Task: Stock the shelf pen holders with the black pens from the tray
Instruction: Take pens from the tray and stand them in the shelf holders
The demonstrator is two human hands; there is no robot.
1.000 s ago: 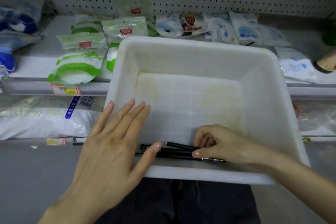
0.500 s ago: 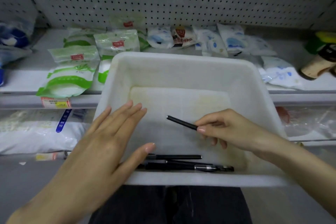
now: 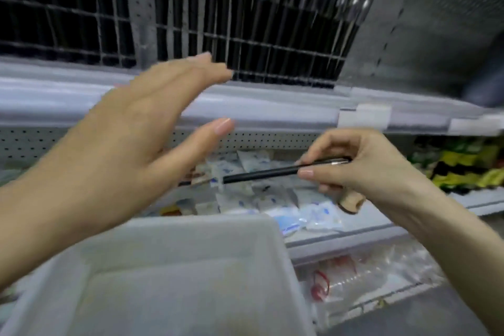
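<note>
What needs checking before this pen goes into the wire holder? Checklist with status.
1. Grip: right hand pinches the black pen near its clip end: ok.
2. Left hand free to help: fingers straight, holding nothing: ok.
3. Pen orientation: it lies almost level, while the stocked pens stand upright: not ok.
4. Free slot in the wire holder: the row looks packed and the frame is blurred: cannot tell.
5. Pens left in the tray: its near end is out of frame: cannot tell.

The upper shelf [image 3: 272, 106] carries wire pen holders [image 3: 272, 57]; white packets [image 3: 316, 213] lie on the lower shelf [image 3: 354, 234]
</note>
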